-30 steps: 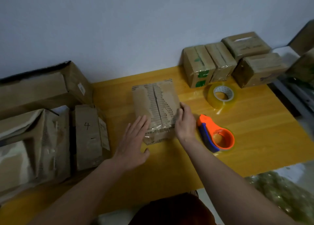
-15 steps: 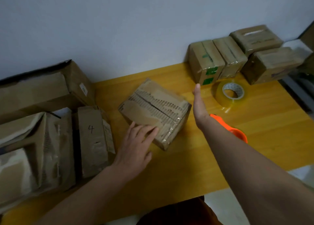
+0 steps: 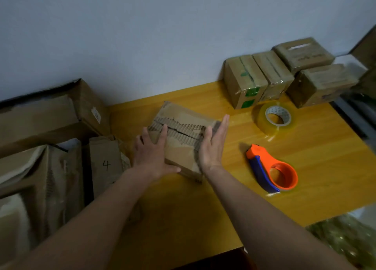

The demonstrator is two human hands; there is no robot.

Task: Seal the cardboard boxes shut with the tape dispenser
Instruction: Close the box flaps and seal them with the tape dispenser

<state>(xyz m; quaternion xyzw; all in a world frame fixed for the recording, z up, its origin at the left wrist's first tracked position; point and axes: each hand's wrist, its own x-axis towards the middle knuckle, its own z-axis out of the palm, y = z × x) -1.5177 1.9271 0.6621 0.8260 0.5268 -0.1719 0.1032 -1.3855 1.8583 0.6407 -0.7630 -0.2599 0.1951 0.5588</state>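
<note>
Two hands on one box, head view only. I see my left hand (image 3: 151, 157) flat against the left side of the small cardboard box (image 3: 183, 139), fingers straight and spread, thumb low along the near edge, pressing not curling. My right hand (image 3: 213, 145) stands on edge against the box's right side, fingers straight and together, palm facing in; both grips wide, nothing pinched. Box sits mid-table (image 3: 203, 208), turned at an angle, top flaps torn with corrugation showing and a seam down the middle, clear tape visible on its near lower part. Tape dispenser (image 3: 272, 170), orange with a blue handle, lies on the table to the right of the right hand, apart from it, untouched. Loose roll of clear tape (image 3: 274, 120) beyond it, near the back. Four taped small boxes (image 3: 284, 78) grouped at the back right against the wall (image 3: 162, 35), one with green marks. Left side: box marked 4 (image 3: 104, 163) just beside the left hand, larger worn cartons (image 3: 40, 123) behind and left of it. Whether the left wrist touches the box marked 4, can't tell
</note>
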